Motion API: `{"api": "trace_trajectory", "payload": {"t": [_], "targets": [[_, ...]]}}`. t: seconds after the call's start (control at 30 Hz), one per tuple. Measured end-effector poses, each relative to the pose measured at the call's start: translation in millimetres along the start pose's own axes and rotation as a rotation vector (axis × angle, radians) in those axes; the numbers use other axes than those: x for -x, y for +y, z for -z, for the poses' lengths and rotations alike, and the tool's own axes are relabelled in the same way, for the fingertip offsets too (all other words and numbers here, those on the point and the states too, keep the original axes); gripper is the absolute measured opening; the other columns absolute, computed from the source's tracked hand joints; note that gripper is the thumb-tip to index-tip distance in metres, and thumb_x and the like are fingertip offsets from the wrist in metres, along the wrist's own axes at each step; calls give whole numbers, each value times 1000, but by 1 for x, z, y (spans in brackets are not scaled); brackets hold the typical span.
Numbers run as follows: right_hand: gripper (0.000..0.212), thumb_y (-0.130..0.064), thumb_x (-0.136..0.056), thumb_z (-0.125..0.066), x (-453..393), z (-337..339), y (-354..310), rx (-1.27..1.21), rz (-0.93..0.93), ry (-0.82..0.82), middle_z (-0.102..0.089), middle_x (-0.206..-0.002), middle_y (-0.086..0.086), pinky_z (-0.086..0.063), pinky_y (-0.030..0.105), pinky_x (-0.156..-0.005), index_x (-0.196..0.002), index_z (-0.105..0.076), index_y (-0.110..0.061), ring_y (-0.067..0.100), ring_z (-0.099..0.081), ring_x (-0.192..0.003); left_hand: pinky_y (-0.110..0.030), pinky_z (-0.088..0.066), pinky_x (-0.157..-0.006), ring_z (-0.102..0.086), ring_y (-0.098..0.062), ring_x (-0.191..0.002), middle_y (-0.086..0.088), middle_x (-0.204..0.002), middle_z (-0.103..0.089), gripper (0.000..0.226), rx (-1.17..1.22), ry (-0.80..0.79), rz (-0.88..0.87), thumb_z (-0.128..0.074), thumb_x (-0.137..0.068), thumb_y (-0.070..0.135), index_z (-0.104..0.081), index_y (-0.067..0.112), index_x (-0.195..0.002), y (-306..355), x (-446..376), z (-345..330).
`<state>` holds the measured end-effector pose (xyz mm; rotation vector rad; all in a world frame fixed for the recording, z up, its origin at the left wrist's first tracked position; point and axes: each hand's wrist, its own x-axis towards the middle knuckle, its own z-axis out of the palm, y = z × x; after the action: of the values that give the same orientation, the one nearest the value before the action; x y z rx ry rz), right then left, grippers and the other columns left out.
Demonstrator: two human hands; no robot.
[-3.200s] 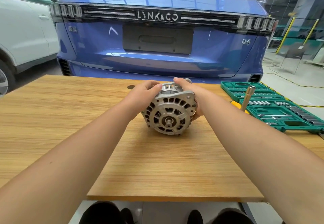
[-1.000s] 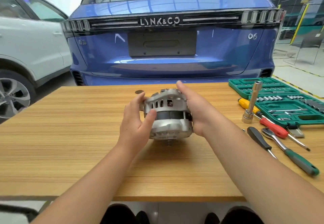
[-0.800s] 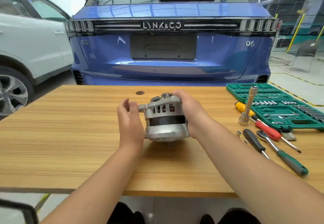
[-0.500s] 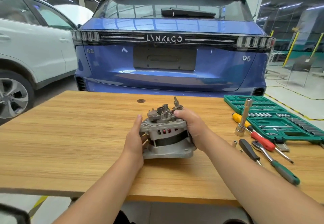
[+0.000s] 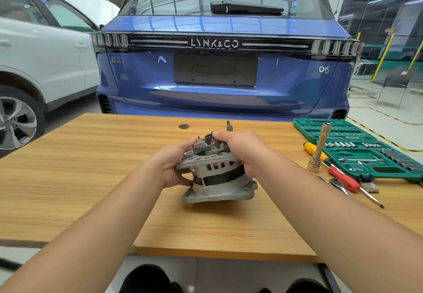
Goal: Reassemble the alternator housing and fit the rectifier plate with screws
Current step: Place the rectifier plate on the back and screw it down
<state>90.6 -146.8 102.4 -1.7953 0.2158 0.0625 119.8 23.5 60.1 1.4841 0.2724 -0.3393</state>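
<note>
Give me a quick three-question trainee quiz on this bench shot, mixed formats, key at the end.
1. True or false: the grey cast-metal alternator rests on the wooden table with its rectifier end facing up.
2. Multiple choice: what stands upright just left of the green plastic socket-set case? A) a silver metal socket driver B) a hammer C) a spray can
3. Fill in: the left hand grips the alternator's left side, while the right hand holds the ____ side and top.

Key
1. True.
2. A, the silver metal socket driver.
3. Right.
</note>
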Motion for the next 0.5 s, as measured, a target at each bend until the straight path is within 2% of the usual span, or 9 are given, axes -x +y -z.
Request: {"api": "trace_trajectory", "payload": {"t": [0.1,0.17,0.23,0.3,0.37,0.43,0.5], "targets": [[44,-55,-80,-78,4,-4,7,133,83,30,-74,-83,3,-60,44,-76,-93,-59,-17,24,-72,-76,-54,-53,-80,-78,-26,-77,-7,-94,-80,46,18,29,-80,-66,-89,60,-73,19,-109,-19,4,3],[53,-63,-77,-76,8,-8,13,229,152,57,-68,-88,-1,-59,45,-79,-91,-51,-19,21,-68,-81,-50,-58,-77,-78,-24,-80,-5,-96,-80,49,64,28,-130,-62,-88,68,-73,24,-109,-32,6,8],[56,-65,-77,-75,12,-8,20,244,208,61,-59,-91,-10,-56,38,-73,-102,-43,-26,13,-61,-82,-46,-62,-74,-78,-24,-81,-5,-96,-80,51,119,29,-184,-58,-89,71,-71,26,-108,-40,9,7],[55,-63,-79,-74,15,-2,25,251,257,43,-50,-89,-19,-44,29,-62,-110,-41,-32,4,-51,-78,-43,-62,-71,-78,-23,-78,-5,-95,-80,49,145,33,-231,-57,-91,70,-70,25,-107,-43,12,3],[64,-62,-80,-73,14,5,32,254,305,46,-49,-99,-22,-40,28,-66,-129,-46,-30,5,-52,-85,-39,-62,-66,-78,-24,-79,-7,-97,-80,47,155,24,-277,-57,-93,66,-70,23,-109,-45,15,0],[82,-62,-80,-71,14,11,43,247,359,69,-48,-115,-21,-41,30,-79,-147,-40,-26,9,-52,-104,-41,-61,-70,-77,-26,-91,-7,-104,-79,48,146,38,-333,-61,-92,64,-68,22,-114,-49,18,-5],[77,-60,-81,-69,15,18,57,250,424,82,-54,-112,-29,-45,26,-78,-145,-41,-30,4,-58,-104,-45,-57,-84,-72,-22,-103,2,-109,-77,47,95,96,-402,-63,-89,65,-66,28,-118,-53,19,-11]]}}
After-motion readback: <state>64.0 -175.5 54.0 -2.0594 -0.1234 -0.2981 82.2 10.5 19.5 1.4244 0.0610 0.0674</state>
